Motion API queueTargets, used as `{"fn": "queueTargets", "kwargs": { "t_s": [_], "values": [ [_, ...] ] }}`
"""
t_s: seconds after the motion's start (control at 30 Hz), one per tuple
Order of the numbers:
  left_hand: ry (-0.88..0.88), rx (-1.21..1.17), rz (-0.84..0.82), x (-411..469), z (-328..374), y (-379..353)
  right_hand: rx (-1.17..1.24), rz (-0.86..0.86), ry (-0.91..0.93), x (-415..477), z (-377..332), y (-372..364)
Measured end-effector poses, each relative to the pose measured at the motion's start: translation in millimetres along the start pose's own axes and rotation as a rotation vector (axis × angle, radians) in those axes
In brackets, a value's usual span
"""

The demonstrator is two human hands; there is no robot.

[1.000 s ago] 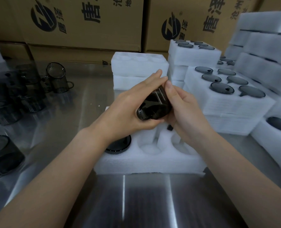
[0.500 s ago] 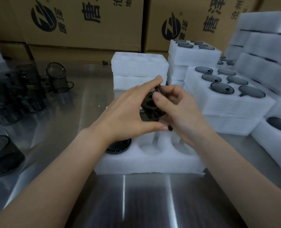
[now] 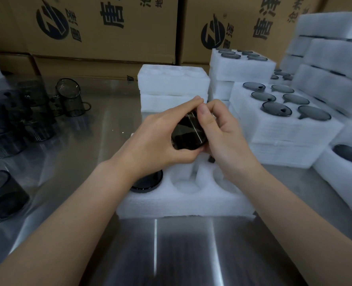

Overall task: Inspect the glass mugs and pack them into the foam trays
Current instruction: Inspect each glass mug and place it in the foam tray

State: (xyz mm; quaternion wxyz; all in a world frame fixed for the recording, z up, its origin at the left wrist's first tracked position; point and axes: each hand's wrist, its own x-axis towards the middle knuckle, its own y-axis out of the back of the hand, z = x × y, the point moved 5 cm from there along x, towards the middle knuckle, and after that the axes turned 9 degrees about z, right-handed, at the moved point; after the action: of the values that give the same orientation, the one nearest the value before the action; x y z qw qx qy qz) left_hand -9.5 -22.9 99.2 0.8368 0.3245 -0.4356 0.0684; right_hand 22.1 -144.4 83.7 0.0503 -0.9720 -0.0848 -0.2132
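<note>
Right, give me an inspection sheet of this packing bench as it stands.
Surface: steel table, shiny, streaked with reflections.
Job's things: dark glass mug held above the open foam tray; one seated mug in its near-left pocket; loose mugs waiting at left.
Clutter: nothing seen.
Grips: left hand and right hand both hold the mug.
Cables: nothing seen.
Surroundings: filled trays at right, empty foam stack behind, cardboard boxes at the back.

Stretching both forearms forward, cupping the dark mug (image 3: 188,132) with the left hand (image 3: 156,141), gripping its far end with the curled right hand (image 3: 222,137)
</note>
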Motion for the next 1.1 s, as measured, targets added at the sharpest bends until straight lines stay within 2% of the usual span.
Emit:
{"fn": "queueTargets", "kwargs": {
  "t_s": [0.2,0.33,0.47,0.57,0.67,0.97,1.1],
  "values": [
    [-0.031,-0.038,-0.041,-0.9,-1.1,0.4,0.153,-0.014,-0.079,5.2,4.5,3.6],
    [-0.114,-0.042,-0.064,-0.4,3.7,-2.5,0.304,-0.072,-0.231,8.0,10.7,2.7],
    [-0.182,-0.001,-0.061,2.3,6.1,-1.6,0.456,-0.316,-0.462,4.5,13.4,-9.2],
    [-0.129,0.02,-0.07,3.8,4.6,-0.4,0.518,-0.411,-0.511,2.1,10.5,-12.5],
    [-0.055,-0.008,-0.067,3.4,4.2,0.3,0.547,-0.382,-0.453,1.6,8.2,-10.4],
    [0.104,0.014,-0.112,0.7,-3.1,-4.2,0.336,-0.167,-0.258,3.4,10.8,-3.5],
    [0.102,-0.021,-0.071,0.3,-3.0,-4.2,0.307,-0.128,-0.213,2.2,8.8,-0.5]
  ]
}}
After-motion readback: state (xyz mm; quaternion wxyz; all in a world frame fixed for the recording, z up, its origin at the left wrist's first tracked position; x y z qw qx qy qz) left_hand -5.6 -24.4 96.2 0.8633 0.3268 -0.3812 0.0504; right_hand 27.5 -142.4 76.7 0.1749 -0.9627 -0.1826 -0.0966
